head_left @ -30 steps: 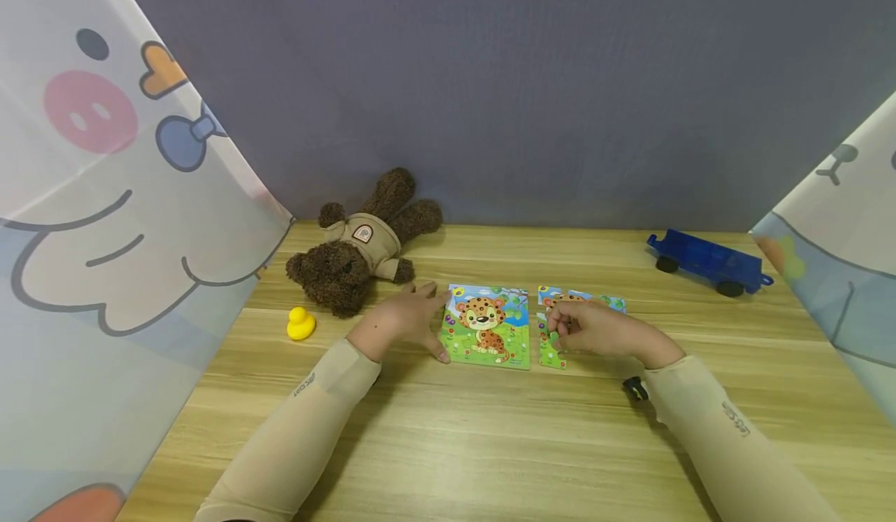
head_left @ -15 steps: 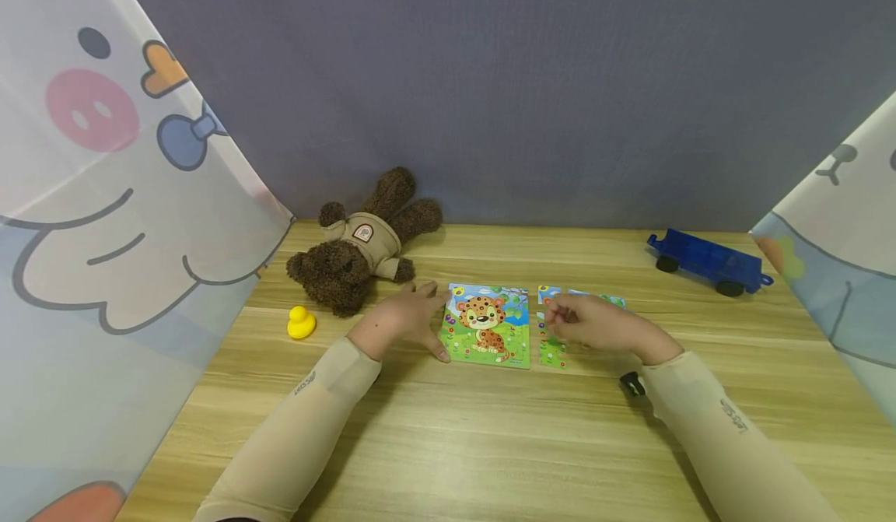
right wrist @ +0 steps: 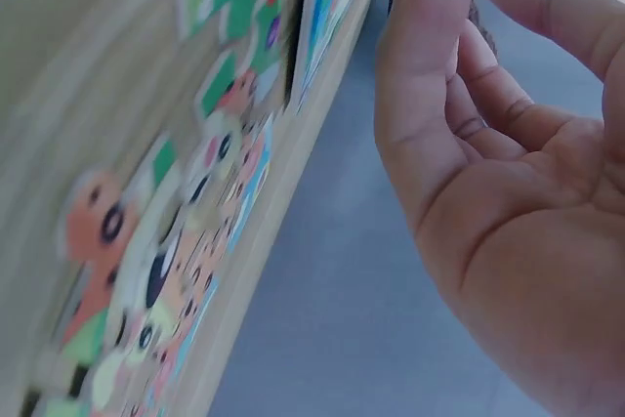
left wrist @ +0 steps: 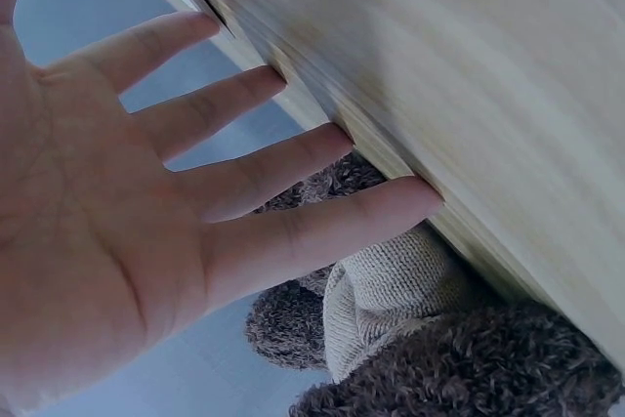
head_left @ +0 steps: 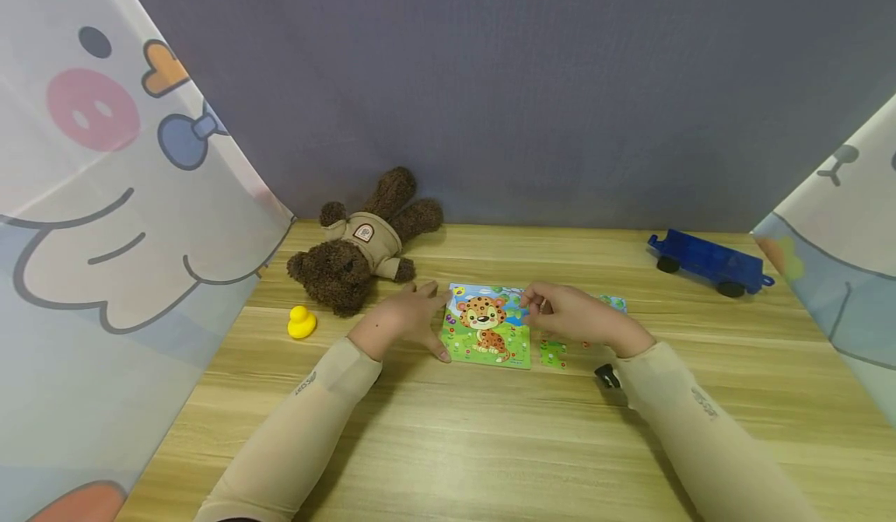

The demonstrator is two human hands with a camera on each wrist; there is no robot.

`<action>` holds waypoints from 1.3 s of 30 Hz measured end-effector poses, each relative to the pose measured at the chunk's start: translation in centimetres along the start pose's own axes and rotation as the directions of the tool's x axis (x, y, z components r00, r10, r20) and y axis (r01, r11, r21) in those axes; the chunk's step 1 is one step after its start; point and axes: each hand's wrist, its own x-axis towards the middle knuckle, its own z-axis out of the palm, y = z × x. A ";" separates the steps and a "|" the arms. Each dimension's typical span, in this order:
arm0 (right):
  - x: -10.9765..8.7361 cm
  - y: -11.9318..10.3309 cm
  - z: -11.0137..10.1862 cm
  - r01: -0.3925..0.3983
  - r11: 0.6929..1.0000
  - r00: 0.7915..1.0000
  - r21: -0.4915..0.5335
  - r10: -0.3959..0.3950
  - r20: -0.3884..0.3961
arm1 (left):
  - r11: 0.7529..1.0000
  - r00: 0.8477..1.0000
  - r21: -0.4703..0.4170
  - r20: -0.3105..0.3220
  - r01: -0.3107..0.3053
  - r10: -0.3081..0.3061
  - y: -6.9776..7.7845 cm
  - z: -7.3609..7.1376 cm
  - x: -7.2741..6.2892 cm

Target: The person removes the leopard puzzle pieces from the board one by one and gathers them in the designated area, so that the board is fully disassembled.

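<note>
A square leopard picture board (head_left: 490, 335) lies flat on the table. My left hand (head_left: 406, 320) rests at its left edge, thumb and fingers spread; in the left wrist view the fingers (left wrist: 293, 227) look straight. My right hand (head_left: 577, 316) hovers over the board's right edge and the jigsaw pieces, fingers loosely bent. The right wrist view shows a gap between thumb and index finger (right wrist: 547, 7), with no piece visible there. Jigsaw pieces (head_left: 553, 355) of the same leopard lie right of the board, partly hidden under my right hand; small gaps separate some pieces (right wrist: 98, 222).
A brown teddy bear (head_left: 367, 246) lies on its back behind my left hand. Left of it sits a yellow rubber duck (head_left: 302, 323). At the back right stands a blue toy wagon (head_left: 710, 261). A grey partition (head_left: 525, 117) rises behind the table (head_left: 476, 444).
My right hand has moved left from the jigsaw pieces to the board's edge. The green piece at its fingertips a second ago is no longer seen there. My left hand stays put.
</note>
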 end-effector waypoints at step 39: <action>4.1 -2.8 5.5 0.076 0.990 0.993 -0.121 -0.065 0.094 | 0.996 0.995 -0.038 -0.047 -0.085 0.083 -0.4 0.4 -0.1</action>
